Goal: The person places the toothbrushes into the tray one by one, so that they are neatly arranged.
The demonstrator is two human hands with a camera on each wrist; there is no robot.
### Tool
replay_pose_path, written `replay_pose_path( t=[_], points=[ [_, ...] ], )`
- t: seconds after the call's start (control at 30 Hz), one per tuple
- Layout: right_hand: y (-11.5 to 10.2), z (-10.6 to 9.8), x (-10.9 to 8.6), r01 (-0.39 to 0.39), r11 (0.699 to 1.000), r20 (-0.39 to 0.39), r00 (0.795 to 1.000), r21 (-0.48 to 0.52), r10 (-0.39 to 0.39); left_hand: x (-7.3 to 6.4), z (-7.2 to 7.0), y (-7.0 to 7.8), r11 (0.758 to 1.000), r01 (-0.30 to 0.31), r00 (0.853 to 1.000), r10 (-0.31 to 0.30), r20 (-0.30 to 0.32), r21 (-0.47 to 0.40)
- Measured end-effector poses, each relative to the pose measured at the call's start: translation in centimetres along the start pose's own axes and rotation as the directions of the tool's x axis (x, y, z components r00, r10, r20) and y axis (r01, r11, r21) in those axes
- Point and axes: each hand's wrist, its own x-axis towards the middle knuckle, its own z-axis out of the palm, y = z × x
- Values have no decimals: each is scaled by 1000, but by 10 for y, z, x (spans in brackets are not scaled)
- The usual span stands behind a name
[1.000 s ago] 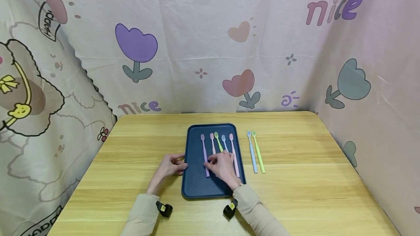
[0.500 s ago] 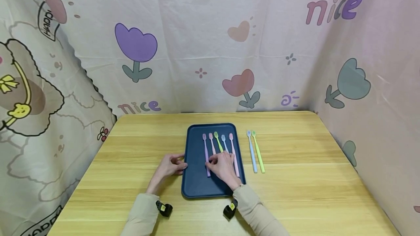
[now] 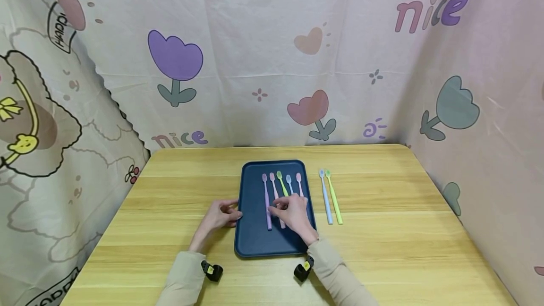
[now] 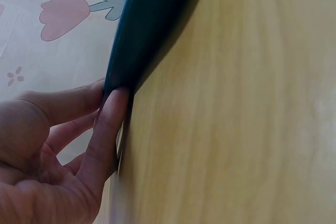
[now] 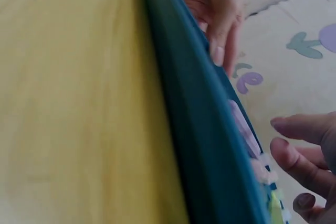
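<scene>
A dark blue tray (image 3: 255,244) lies on the table. My left hand (image 3: 222,214) pinches its left rim between thumb and fingers, which the left wrist view shows closely. On the tray lie a purple toothbrush (image 3: 267,199), a pink toothbrush (image 3: 274,188), a green toothbrush (image 3: 282,185), a blue toothbrush (image 3: 289,180) and another pink toothbrush (image 3: 299,181), heads pointing away. My right hand (image 3: 293,214) hovers over their handles, hiding several. In the right wrist view, the right hand's thumb and fingers (image 5: 296,124) stand apart with nothing between them.
Right of the tray, a blue toothbrush (image 3: 326,199) and a light green toothbrush (image 3: 335,199) lie on the wooden table (image 3: 382,249). A printed curtain (image 3: 255,27) hangs behind the table and along its sides.
The purple toothbrush has shifted slightly right, closer to the pink one. My right hand has let go of it and moved a little right. The left hand stays at the rim.
</scene>
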Motion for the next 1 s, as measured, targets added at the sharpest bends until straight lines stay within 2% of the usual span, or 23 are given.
replay_pose_path(
  t=[0.1, 0.33, 0.47, 0.77, 1.0],
  points=[
    [5, -8, 1, 4, 998, 23, 1000, 63, -6, 0, 0, 0, 1000, 0, 1000, 0, -1, 2],
    [19, -26, 1, -96, 974, 77, 994, 206, 82, 0, 0, 0, 1000, -3, 1000, 3, 0, 1],
    [30, -39, 1, -110, 961, 79, 993, 252, 93, 1, 0, -1, 1000, -7, 1000, 7, 3, -6],
    [64, -82, -4, -209, 933, 56, 978, 292, 201, 2, 0, -2, 1000, 0, 1000, 0, -1, -17],
    [64, -126, -10, -231, 940, 17, 972, 250, 234, 1, 0, -2, 1000, -2, 1000, 2, 1, -11]
  ],
)
